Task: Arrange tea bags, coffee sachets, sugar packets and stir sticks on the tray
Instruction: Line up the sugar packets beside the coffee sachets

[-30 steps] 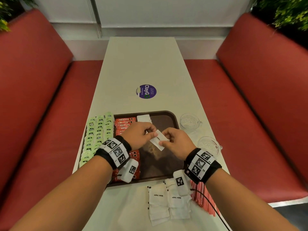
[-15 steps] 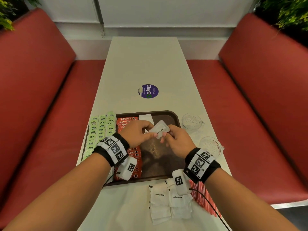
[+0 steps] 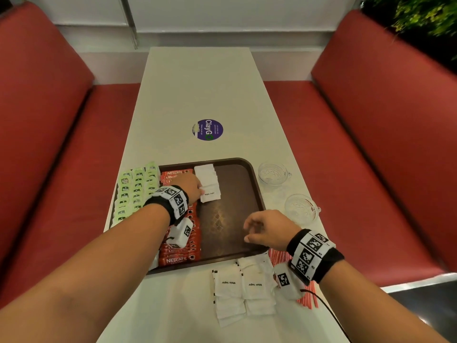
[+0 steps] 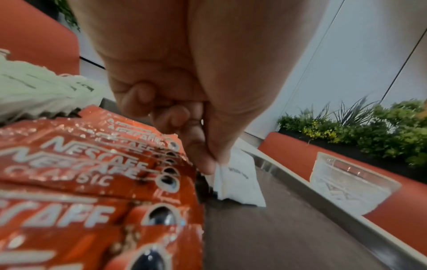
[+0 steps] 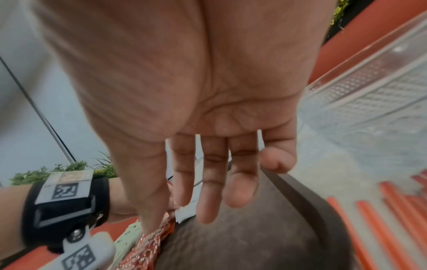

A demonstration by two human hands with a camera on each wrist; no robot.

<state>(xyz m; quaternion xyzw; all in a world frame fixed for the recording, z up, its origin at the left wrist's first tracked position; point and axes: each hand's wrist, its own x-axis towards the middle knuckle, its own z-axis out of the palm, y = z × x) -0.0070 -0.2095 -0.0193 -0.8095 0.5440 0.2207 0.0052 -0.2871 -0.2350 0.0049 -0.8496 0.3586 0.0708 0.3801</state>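
A brown tray (image 3: 257, 191) holds green tea bags (image 3: 134, 191) in columns at its left, red coffee sachets (image 3: 178, 258) beside them, and a short column of white sugar packets (image 3: 206, 174). My left hand (image 3: 191, 189) pinches the nearest white sugar packet (image 3: 210, 194) at its left edge, low on the tray; the left wrist view shows this sugar packet (image 4: 238, 180) held between thumb and finger. My right hand (image 3: 262, 231) hovers over the tray's near right part, fingers relaxed and holding nothing. More sugar packets (image 3: 243, 290) lie on the table before the tray, red stir sticks (image 3: 309, 295) right of them.
Two clear glass cups (image 3: 273, 173) (image 3: 300, 209) stand right of the tray. A purple round sticker (image 3: 207, 129) marks the table's middle. Red bench seats (image 3: 371, 134) flank the white table (image 3: 197, 90).
The sugar packet held between both hands has gone down onto the tray's sugar column in the left hand. The right hand let go and drew back toward the tray's near right.
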